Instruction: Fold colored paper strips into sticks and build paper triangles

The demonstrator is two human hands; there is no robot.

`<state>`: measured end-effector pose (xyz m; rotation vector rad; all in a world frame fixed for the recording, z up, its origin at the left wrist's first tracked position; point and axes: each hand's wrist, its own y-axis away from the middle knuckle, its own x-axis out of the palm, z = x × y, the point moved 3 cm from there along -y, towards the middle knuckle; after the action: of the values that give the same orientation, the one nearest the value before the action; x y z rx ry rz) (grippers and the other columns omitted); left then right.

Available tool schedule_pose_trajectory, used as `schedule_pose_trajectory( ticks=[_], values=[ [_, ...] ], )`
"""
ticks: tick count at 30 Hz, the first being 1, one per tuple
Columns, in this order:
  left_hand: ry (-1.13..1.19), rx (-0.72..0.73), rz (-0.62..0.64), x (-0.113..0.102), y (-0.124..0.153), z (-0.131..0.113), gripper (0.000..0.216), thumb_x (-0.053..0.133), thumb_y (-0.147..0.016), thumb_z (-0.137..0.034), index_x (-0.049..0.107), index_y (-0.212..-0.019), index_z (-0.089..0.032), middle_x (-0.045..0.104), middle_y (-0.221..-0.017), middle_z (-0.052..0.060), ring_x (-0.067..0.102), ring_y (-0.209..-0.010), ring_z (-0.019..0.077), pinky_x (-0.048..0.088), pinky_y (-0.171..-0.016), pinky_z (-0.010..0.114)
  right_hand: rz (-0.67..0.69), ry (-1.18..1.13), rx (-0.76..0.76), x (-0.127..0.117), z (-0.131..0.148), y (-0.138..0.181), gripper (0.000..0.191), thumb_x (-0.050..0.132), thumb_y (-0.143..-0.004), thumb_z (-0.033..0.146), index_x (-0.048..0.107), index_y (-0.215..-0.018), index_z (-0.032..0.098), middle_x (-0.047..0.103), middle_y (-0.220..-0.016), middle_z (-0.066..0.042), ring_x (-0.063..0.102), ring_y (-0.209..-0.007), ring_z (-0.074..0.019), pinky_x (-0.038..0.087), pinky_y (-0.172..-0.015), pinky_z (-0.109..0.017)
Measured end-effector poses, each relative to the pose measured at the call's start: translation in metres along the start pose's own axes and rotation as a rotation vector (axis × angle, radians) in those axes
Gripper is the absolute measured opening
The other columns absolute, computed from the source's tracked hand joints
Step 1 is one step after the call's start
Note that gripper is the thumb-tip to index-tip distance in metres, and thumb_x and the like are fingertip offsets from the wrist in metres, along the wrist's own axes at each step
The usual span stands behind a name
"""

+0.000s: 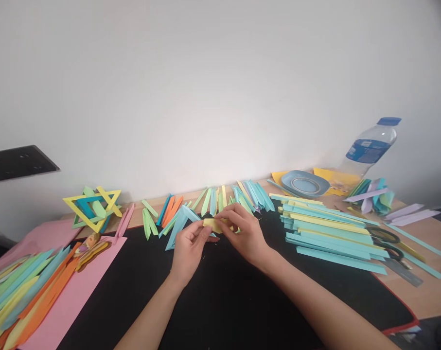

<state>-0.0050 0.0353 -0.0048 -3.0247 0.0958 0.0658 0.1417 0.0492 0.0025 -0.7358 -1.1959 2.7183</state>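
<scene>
Holds a small yellow paper piece [210, 223] just above the far part of a black mat [223, 296], near the middle. Pinches its left end between thumb and fingers of the left hand [187, 249], its other end in the fingertips of the right hand [245, 236], with both hands close together. Hides much of the paper behind the right fingers — too little in sight to make out its folds or full length. Also covers part of a light-blue paper triangle [174, 238] behind the left hand; cannot tell whether touching.

Cut off at the lower edge: both forearms. Cut off at the left: a heap of coloured strips [26, 287] on a pink sheet [85, 294], and a black wall plate [21, 163]. Hard to identify: a small figurine [87, 244] beside the heap.

Around the work, along the wall: an interlaced paper star [80, 215], short folded strips in several colours, a blue dish [306, 184]. To the right, across the mat's edge, a bundle of light-blue and yellow strips [329, 233] — partly in the way of black-handled scissors [393, 252]. Farther back, a bottle [368, 149], with its base faint behind piled paper.
</scene>
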Motion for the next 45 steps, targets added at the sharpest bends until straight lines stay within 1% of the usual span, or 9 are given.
schedule_pose_trajectory(
  ticks=[3,5,10,13,18,25,32,37,45],
  values=[
    [0.03,-0.007,-0.007,0.0,0.0004,-0.0009,0.024,0.065,-0.078,-0.034,0.069,-0.092,-0.014,0.071,-0.083,0.004,0.068,-0.067,0.0175,0.054,-0.069,0.028,0.005,0.048,-0.037,-0.0012,-0.0004,-0.0022,0.008,0.054,-0.085,0.019,0.061,-0.082,0.021,0.062,-0.084,-0.005,0.057,-0.08,-0.0184,0.046,-0.067,-0.03],
    [0.088,-0.015,-0.006,0.0006,0.0002,-0.0011,0.025,0.068,-0.076,-0.033,0.071,-0.093,-0.014,0.071,-0.083,0.004,0.067,-0.067,0.0181,0.056,-0.069,0.03,0.03,-0.004,-0.04,-0.0014,-0.0003,-0.0031,0.008,0.053,-0.086,0.018,0.058,-0.081,0.021,0.062,-0.083,-0.005,0.056,-0.082,-0.0184,0.046,-0.072,-0.032],
    [0.273,-0.052,-0.026,0.0011,-0.0015,-0.0004,0.024,0.075,-0.068,-0.03,0.074,-0.085,-0.013,0.071,-0.08,0.006,0.066,-0.07,0.0194,0.057,-0.065,0.032,0.064,-0.097,0.017,-0.0013,0.001,-0.0021,0.009,0.051,-0.086,0.016,0.055,-0.079,0.021,0.059,-0.078,-0.003,0.055,-0.072,-0.0144,0.044,-0.062,-0.026],
    [0.319,-0.081,-0.048,0.0,-0.0023,0.0009,0.022,0.078,-0.065,-0.027,0.075,-0.081,-0.013,0.071,-0.075,0.006,0.066,-0.066,0.0183,0.057,-0.063,0.031,0.082,-0.12,0.037,-0.0009,0.0021,-0.0013,0.009,0.051,-0.085,0.016,0.054,-0.077,0.02,0.057,-0.076,-0.002,0.053,-0.066,-0.0124,0.042,-0.058,-0.024],
    [0.331,-0.08,-0.134,-0.0026,-0.0018,0.0018,0.021,0.08,-0.06,-0.024,0.074,-0.076,-0.013,0.072,-0.071,0.005,0.064,-0.061,0.0161,0.056,-0.061,0.029,0.093,-0.171,0.05,-0.0001,0.0033,-0.0009,0.008,0.053,-0.085,0.017,0.055,-0.077,0.02,0.057,-0.071,-0.001,0.052,-0.062,-0.0114,0.042,-0.056,-0.023],
    [0.319,-0.08,-0.168,-0.0017,-0.0009,-0.0011,0.017,0.081,-0.059,-0.023,0.074,-0.071,-0.012,0.07,-0.067,0.003,0.062,-0.056,0.0124,0.053,-0.058,0.024,0.164,-0.29,0.132,0.0015,0.0058,-0.0014,0.006,0.053,-0.083,0.018,0.056,-0.078,0.019,0.057,-0.071,0.0,0.052,-0.061,-0.0105,0.043,-0.057,-0.022],
    [0.33,-0.088,-0.177,-0.0018,0.0005,-0.0029,0.015,0.081,-0.059,-0.022,0.072,-0.066,-0.013,0.068,-0.064,0.001,0.059,-0.053,0.0102,0.05,-0.056,0.023,0.205,-0.359,0.231,0.0022,0.0059,-0.0032,0.006,0.054,-0.082,0.021,0.057,-0.077,0.018,0.06,-0.068,0.0,0.054,-0.06,-0.0108,0.045,-0.057,-0.022],
    [0.32,-0.09,-0.148,-0.0012,0.0009,-0.0034,0.014,0.08,-0.059,-0.022,0.072,-0.066,-0.013,0.069,-0.066,0.002,0.059,-0.052,0.01,0.049,-0.056,0.023,0.222,-0.381,0.239,0.0014,0.0079,-0.0042,0.009,0.054,-0.082,0.022,0.057,-0.074,0.018,0.061,-0.068,-0.001,0.055,-0.062,-0.0114,0.045,-0.057,-0.023],
    [0.307,-0.056,-0.131,-0.0013,0.0015,-0.0021,0.019,0.081,-0.059,-0.022,0.074,-0.074,-0.013,0.069,-0.066,0.002,0.06,-0.053,0.011,0.05,-0.059,0.024,0.25,-0.424,0.318,-0.0012,0.0056,-0.0065,0.011,0.053,-0.081,0.023,0.056,-0.071,0.017,0.059,-0.068,0.0,0.055,-0.061,-0.0104,0.044,-0.057,-0.022]
  ],
)
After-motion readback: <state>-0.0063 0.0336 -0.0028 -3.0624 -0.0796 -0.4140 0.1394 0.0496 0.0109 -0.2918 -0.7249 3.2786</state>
